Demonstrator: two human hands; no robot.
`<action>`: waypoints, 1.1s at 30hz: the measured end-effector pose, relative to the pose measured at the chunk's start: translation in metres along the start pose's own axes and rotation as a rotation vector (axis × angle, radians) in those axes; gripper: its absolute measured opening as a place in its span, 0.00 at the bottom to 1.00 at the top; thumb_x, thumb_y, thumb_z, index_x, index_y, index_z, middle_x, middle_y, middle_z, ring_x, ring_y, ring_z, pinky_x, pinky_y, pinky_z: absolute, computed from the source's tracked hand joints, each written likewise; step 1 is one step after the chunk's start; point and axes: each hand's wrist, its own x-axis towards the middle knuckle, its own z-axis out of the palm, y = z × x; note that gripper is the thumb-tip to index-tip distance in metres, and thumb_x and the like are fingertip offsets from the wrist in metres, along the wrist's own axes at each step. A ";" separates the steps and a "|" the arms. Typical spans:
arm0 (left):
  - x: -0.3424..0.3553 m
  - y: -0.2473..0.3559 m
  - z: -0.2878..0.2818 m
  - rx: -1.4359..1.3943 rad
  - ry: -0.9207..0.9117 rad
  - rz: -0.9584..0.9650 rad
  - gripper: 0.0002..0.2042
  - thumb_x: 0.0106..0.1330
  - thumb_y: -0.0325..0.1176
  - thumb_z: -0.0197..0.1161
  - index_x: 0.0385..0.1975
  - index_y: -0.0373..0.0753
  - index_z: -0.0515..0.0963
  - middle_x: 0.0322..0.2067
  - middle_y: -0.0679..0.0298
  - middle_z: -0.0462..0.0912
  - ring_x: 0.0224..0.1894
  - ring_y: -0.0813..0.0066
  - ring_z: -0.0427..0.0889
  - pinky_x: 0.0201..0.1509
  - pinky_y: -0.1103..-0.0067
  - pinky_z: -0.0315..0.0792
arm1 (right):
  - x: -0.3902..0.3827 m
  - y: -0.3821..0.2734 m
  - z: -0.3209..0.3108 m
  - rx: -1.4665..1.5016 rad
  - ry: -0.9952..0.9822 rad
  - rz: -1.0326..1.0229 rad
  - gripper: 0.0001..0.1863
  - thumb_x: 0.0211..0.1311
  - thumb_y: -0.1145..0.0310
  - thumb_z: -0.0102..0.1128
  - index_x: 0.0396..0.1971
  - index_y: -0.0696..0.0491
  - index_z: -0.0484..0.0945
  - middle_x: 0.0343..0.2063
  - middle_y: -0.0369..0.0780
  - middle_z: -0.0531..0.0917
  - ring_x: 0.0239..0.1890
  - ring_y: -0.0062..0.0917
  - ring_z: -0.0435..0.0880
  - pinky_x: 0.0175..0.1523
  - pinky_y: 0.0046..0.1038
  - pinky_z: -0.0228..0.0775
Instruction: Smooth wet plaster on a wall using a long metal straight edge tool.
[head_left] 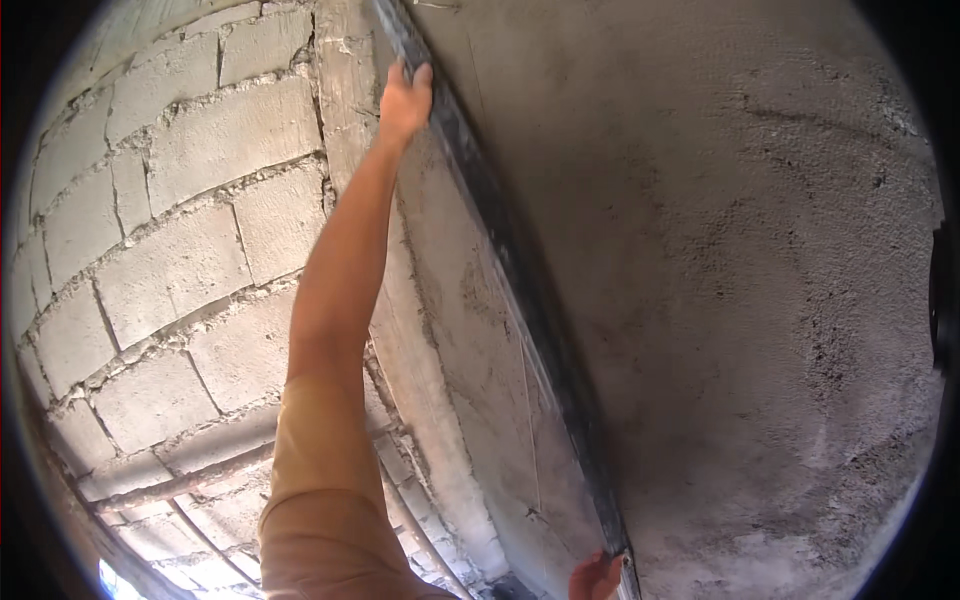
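A long dark metal straightedge point(520, 270) lies against the grey plastered wall point(740, 260), running from the top centre down to the bottom. My left hand point(405, 98) grips its upper end, arm stretched far up, fingers hooked over the edge. Only part of my right hand point(595, 577) shows at the bottom rim of the picture, closed on the bar's lower end. Left of the bar, a narrower strip of rough plaster point(455, 330) covers the corner.
A bare wall of grey concrete blocks point(170, 260) with mortar joints fills the left side and meets the plastered wall at a corner. Thin pipes point(180, 486) run across the blocks low on the left. A bright opening point(112, 580) shows at the bottom left.
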 end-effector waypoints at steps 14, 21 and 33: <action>-0.016 -0.031 0.020 -0.130 -0.094 -0.317 0.37 0.68 0.51 0.59 0.72 0.37 0.59 0.55 0.42 0.81 0.57 0.50 0.82 0.58 0.66 0.76 | -0.013 -0.004 0.033 -0.058 0.034 -0.195 0.18 0.69 0.58 0.62 0.49 0.56 0.79 0.39 0.41 0.86 0.38 0.26 0.84 0.42 0.24 0.80; 0.032 -0.033 0.009 -0.055 -0.016 -0.069 0.38 0.67 0.53 0.59 0.71 0.36 0.60 0.58 0.42 0.78 0.64 0.45 0.75 0.68 0.65 0.67 | -0.008 -0.001 0.044 -0.108 0.102 -0.228 0.20 0.67 0.54 0.63 0.47 0.55 0.80 0.35 0.39 0.83 0.36 0.26 0.81 0.40 0.27 0.77; -0.017 -0.016 0.018 -0.029 0.067 -0.176 0.36 0.65 0.52 0.60 0.71 0.43 0.60 0.56 0.42 0.79 0.62 0.42 0.76 0.66 0.61 0.69 | -0.046 -0.048 0.080 -0.135 0.154 -0.310 0.15 0.66 0.57 0.66 0.40 0.54 0.83 0.33 0.40 0.87 0.32 0.26 0.84 0.33 0.19 0.80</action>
